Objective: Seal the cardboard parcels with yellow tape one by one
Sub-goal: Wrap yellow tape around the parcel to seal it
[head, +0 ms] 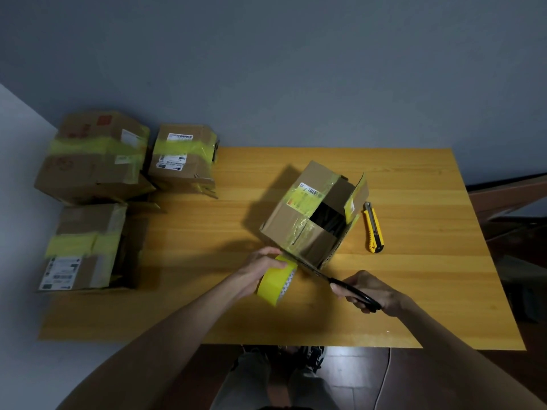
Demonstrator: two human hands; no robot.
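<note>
A cardboard parcel (299, 223) stands tilted in the middle of the wooden table (414, 291), its top flaps partly open over dark contents. My left hand (260, 269) grips a roll of yellow tape (275, 284) just below the parcel's near corner. A short strip of tape runs from the roll to that corner. My right hand (370, 291) holds black scissors (343, 284), their blades pointing up-left at the strip next to the box.
Three parcels wrapped with yellow tape sit at the table's left: a large one (94, 155), a smaller one (183, 158) and one nearer (85, 247). A yellow utility knife (373, 227) lies right of the open parcel. Walls stand behind and to the left.
</note>
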